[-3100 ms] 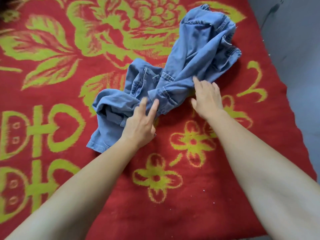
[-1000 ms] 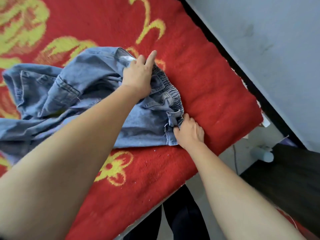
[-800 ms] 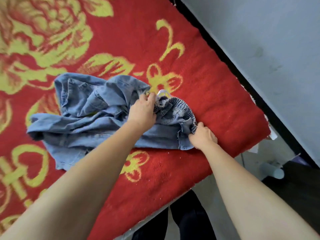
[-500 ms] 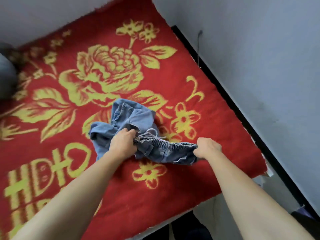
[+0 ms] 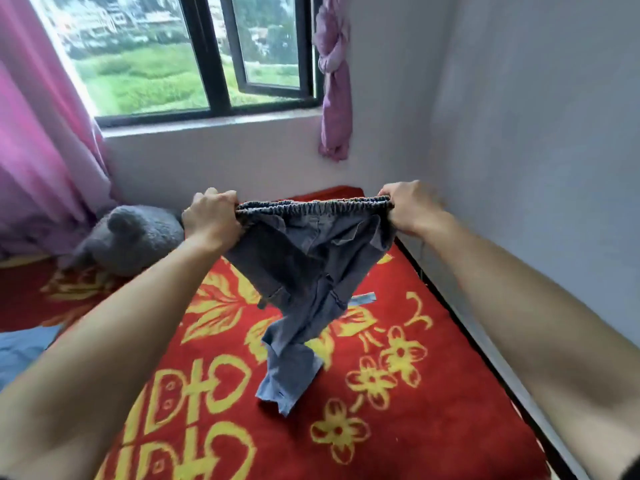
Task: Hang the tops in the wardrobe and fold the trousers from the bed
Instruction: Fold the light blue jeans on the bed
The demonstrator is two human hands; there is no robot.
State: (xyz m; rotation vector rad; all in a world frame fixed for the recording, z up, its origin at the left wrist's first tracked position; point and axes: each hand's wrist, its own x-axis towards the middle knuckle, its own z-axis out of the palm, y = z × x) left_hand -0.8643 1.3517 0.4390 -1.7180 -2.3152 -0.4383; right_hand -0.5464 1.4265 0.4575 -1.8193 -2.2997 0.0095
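Blue denim trousers (image 5: 304,271) with an elastic waistband hang in the air above the bed. My left hand (image 5: 213,218) grips the left end of the waistband and my right hand (image 5: 408,207) grips the right end, stretching it level. The legs dangle twisted together, and their hems touch the red blanket (image 5: 398,427) with yellow flowers near the middle of the bed.
A grey plush toy (image 5: 131,237) lies at the head of the bed on the left. A blue cloth (image 5: 24,351) shows at the left edge. Pink curtains (image 5: 41,133) and a window (image 5: 194,53) are behind. A white wall (image 5: 536,150) runs along the bed's right side.
Both hands have lifted the trousers by the waistband from the blanket up into the air. The view has tilted up from the bed to the window and wall.
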